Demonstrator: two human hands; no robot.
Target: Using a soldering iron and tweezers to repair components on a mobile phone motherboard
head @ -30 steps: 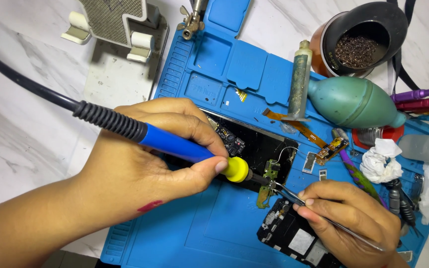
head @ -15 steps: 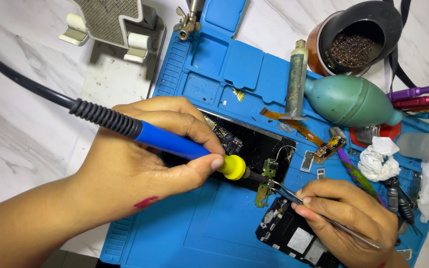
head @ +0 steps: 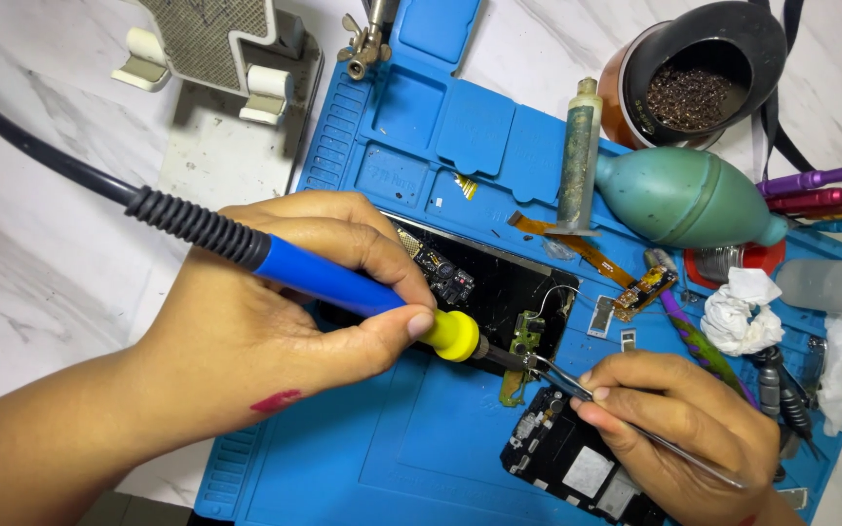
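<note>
The left hand [head: 275, 331] grips a soldering iron [head: 343, 284] by its blue handle, fingers [head: 343, 239] curled tight round it and the thumb pressed near the yellow collar; the black ribbed cable runs off to the upper left. The iron's tip meets a small green part [head: 520, 341] at the edge of an opened phone [head: 484, 282], which lies dark and flat on the mat under the left hand. The right hand [head: 684, 429] pinches a pair of tweezers [head: 587, 394], fingers closed narrowly on the shaft; the tweezer points touch the same green part beside the iron's tip. Just below the right hand lies a black phone frame [head: 567, 458], partly hidden by the hand.

All this rests on a blue work mat [head: 421, 458] with moulded trays along its upper edge, laid on a white marbled worktop [head: 41, 253]. Toward the upper right, a grimy syringe [head: 577, 156] stands beside a green rubber blower [head: 684, 195], touching it or nearly so. Behind them sits a round black pot [head: 699, 68] of dark brass wool. A crumpled white tissue [head: 738, 312] lies at the mat's right side, near an orange ribbon cable [head: 587, 248]. A white phone stand [head: 216, 44] sits at the upper left, off the mat.
</note>
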